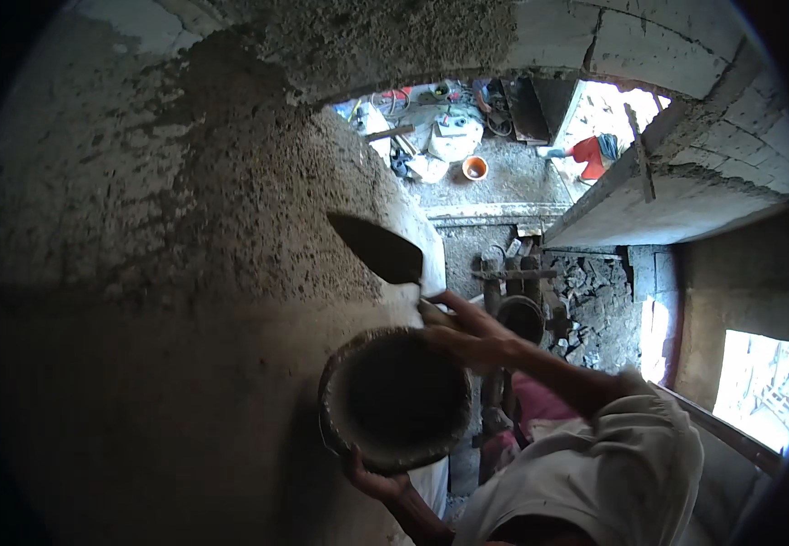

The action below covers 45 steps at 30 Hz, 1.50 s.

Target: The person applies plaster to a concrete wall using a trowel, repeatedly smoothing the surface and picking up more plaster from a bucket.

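Note:
In my right hand (467, 338) is the handle of a pointed trowel (381, 250), its flat dark blade raised toward the wall on the left. Below it, my left hand (371, 477) grips the lower rim of a round bucket (325, 409), whose lip is crusted. The bucket is tilted with its mouth toward me, and its inside is too dark to make out the contents. The wall (249, 196) is rough and pitted with grey mortar in its upper part, and smoother lower down. Whether the blade touches the wall, I cannot tell.
Planks (512, 273) and a dark round container (522, 318) lie below me, beside broken rubble (585, 314). On the floor beyond stands an orange bucket (474, 167) near white sacks (454, 136). A person in red clothing (587, 156) is at the far opening. A concrete edge (658, 196) juts in at right.

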{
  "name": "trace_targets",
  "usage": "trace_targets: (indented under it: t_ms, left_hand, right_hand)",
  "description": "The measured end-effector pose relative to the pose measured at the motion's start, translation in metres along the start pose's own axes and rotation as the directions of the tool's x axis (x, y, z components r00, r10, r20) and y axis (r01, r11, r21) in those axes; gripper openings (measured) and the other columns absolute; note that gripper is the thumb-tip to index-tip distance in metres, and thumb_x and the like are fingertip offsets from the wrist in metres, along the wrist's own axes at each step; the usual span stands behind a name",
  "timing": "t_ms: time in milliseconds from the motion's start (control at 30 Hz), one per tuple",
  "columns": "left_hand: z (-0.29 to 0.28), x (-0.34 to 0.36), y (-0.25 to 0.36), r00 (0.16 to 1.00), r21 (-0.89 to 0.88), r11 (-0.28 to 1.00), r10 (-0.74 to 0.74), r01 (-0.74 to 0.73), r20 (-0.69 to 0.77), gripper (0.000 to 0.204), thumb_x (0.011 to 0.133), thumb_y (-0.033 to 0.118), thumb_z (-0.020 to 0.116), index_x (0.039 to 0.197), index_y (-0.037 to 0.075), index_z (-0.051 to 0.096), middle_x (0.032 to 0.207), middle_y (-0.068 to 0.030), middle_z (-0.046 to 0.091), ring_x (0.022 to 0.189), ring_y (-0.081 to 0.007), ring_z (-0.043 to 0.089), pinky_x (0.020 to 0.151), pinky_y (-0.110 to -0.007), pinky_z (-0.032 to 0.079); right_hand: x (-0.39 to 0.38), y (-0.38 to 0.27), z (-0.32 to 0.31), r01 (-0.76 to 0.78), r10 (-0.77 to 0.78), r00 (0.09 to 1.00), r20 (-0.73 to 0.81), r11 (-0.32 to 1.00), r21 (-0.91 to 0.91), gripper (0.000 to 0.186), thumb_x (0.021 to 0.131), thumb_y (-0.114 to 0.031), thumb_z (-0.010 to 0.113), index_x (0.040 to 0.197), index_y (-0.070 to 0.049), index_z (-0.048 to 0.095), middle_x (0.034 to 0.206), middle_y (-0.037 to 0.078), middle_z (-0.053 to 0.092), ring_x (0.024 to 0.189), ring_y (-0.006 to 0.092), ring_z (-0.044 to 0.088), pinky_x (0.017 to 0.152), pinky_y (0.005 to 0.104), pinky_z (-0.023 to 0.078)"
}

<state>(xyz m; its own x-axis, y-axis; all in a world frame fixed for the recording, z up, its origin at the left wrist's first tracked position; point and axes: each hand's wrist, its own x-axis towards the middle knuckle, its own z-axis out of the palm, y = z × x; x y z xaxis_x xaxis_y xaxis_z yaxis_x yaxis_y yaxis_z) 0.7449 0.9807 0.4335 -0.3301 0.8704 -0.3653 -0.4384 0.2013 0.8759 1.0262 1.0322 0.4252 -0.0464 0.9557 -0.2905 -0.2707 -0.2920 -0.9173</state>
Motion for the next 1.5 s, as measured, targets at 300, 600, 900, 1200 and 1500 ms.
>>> trace_targets:
  t_ms: [300,600,900,1200,1500]
  left_hand:
    - [0.004,-0.02,0.015,0.978,-0.055,0.998,0.012,0.0,0.21,0.049,0.085,0.02,0.06,0.128,-0.004,0.054,0.125,-0.0152,0.058,0.116,-0.0296,0.056,0.101,-0.044,0.044]
    - [-0.005,-0.018,0.014,0.943,-0.128,0.989,-0.031,0.077,0.331,0.045,0.087,0.021,0.06,0.126,-0.002,0.056,0.126,-0.0143,0.059,0.116,-0.03,0.056,0.102,-0.045,0.044]
    - [0.004,-0.002,0.006,0.958,-0.198,0.96,-0.146,0.197,0.246,0.047,0.089,0.017,0.056,0.132,-0.002,0.051,0.129,-0.0146,0.057,0.119,-0.03,0.055,0.104,-0.045,0.043]
    - [0.0,0.002,0.011,0.996,-0.12,0.992,-0.036,0.046,0.084,0.051,0.086,0.022,0.056,0.13,-0.003,0.052,0.131,-0.016,0.055,0.121,-0.0314,0.053,0.103,-0.045,0.043]
    - [0.004,-0.028,0.026,0.999,-0.012,0.999,0.051,-0.05,0.016,0.051,0.09,0.025,0.054,0.131,-0.004,0.051,0.132,-0.0172,0.055,0.122,-0.0315,0.052,0.104,-0.045,0.042]
  right_hand:
    - [-0.133,0.02,-0.002,-0.068,0.256,0.955,0.152,0.686,-0.725,0.037,0.097,-0.035,0.053,0.123,-0.009,0.048,0.107,0.02,0.065,0.097,0.0415,0.063,0.079,0.0468,0.05]
    - [-0.123,0.024,0.028,-0.431,0.524,0.794,0.308,0.843,-0.322,0.047,0.098,-0.048,0.053,0.116,-0.005,0.056,0.08,0.002,0.055,0.065,0.0113,0.054,0.055,0.028,0.049]
    - [-0.171,-0.008,0.013,-0.38,0.253,0.925,0.285,0.663,0.645,0.034,0.1,-0.037,0.053,0.119,-0.009,0.051,0.08,0.002,0.054,0.061,0.0075,0.05,0.048,0.0217,0.042]
    - [-0.02,-0.002,-0.044,0.353,-0.073,0.522,-0.85,0.926,0.137,0.031,0.094,-0.008,0.056,0.122,-0.012,0.044,0.085,0.004,0.053,0.057,0.0078,0.048,0.043,0.0194,0.037]
    - [0.149,-0.119,0.11,0.566,-0.567,0.815,-0.118,0.738,0.368,0.042,0.101,-0.033,0.05,0.135,-0.011,0.038,0.09,0.006,0.057,0.057,0.0103,0.05,0.045,0.0253,0.044]
